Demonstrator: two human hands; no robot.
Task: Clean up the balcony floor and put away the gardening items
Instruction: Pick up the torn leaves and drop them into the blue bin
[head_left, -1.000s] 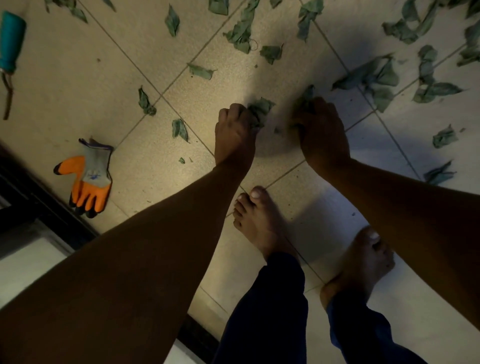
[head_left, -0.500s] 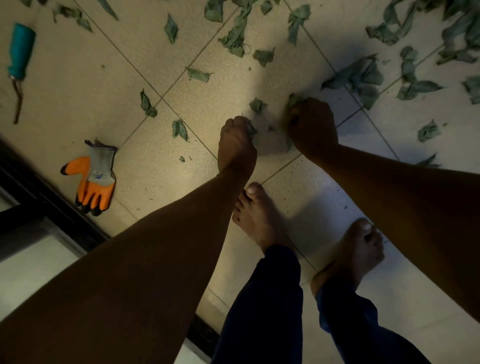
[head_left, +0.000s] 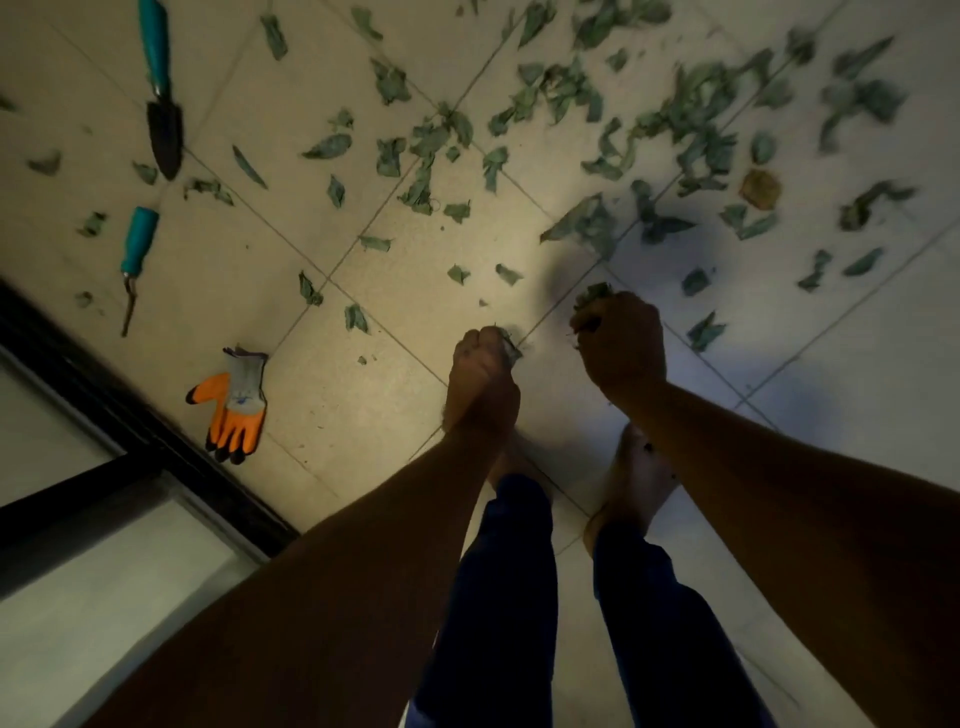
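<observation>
Dull green leaves (head_left: 597, 98) on cream tiles (head_left: 322, 415), orange-and-grey glove (head_left: 234, 402), teal-handled trowel (head_left: 158, 83), navy trousers (head_left: 498, 597).

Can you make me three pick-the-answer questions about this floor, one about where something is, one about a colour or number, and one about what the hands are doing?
1. Where does the glove lie?
A. beside the dark door frame
B. on a foot
C. under the trowel

2. What colour are the two tool handles?
A. red
B. teal
C. yellow

3. What are the hands doing?
A. lying flat on the tiles
B. pulling on the glove
C. each gripping picked-up leaves

Answers: 1 A, the orange and grey glove rests on the tile next to the frame. 2 B, the trowel and the small hand tool both have teal handles. 3 C, the left hand and right hand are fists with leaf bits poking out.
</observation>
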